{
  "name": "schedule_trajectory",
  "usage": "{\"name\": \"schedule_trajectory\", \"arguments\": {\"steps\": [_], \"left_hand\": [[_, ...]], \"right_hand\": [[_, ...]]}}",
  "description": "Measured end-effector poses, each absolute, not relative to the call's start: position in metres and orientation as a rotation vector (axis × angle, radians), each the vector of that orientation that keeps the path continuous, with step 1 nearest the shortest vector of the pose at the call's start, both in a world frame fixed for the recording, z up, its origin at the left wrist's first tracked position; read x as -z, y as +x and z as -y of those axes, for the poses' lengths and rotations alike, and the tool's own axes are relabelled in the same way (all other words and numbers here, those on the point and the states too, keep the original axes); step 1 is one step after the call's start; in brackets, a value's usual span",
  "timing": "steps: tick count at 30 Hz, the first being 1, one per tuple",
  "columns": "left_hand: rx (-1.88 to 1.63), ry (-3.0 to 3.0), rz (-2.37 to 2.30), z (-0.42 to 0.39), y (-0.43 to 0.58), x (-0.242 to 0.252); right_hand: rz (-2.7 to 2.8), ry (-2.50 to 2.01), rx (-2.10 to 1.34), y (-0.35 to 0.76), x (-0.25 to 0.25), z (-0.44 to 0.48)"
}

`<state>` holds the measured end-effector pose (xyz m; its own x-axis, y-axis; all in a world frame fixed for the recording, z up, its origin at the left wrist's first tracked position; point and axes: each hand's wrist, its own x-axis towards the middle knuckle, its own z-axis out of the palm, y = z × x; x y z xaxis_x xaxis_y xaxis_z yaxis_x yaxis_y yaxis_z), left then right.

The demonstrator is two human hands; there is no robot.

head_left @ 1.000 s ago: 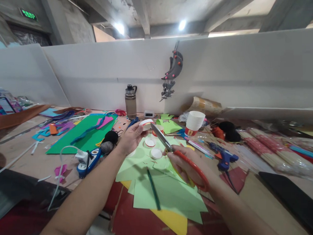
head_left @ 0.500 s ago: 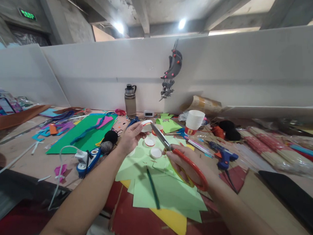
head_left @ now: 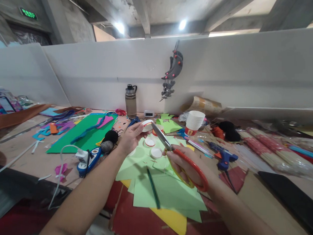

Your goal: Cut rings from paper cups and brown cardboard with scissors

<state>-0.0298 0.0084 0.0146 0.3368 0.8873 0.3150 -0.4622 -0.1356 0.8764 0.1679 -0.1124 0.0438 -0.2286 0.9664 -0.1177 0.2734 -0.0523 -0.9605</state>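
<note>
My left hand (head_left: 133,137) pinches a small white and red piece of paper cup (head_left: 147,124) above the table. In my right hand (head_left: 185,161) are scissors (head_left: 190,166) with red and yellow handles. Their blades (head_left: 160,135) point up and left, the tips at the edge of the cup piece. Below lie two round white cup bottoms, one cup bottom (head_left: 156,152) nearer me and another cup bottom (head_left: 150,142) behind it. Light green paper sheets (head_left: 169,192) spread under them, with a dark green pencil (head_left: 153,188) on top.
A stack of paper cups (head_left: 195,121) stands at the back right, near a blue glue gun (head_left: 224,156). A bottle (head_left: 130,101) stands by the white partition. To the left are a power strip (head_left: 88,162), yarn balls (head_left: 111,136) and a green sheet (head_left: 67,139). A black flat object (head_left: 290,198) lies right.
Both hands keep nearly the same pose, the scissors' tips still at the cup piece. The whole view has shifted very slightly.
</note>
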Motion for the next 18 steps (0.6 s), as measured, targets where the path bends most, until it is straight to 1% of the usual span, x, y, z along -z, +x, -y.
{"name": "schedule_trajectory", "arguments": {"steps": [18], "left_hand": [[-1.246, 1.203, -0.456, -0.0092, -0.0303, -0.0144]], "right_hand": [[1.591, -1.360, -1.267, 0.1677, -0.0431, 0.1125]]}}
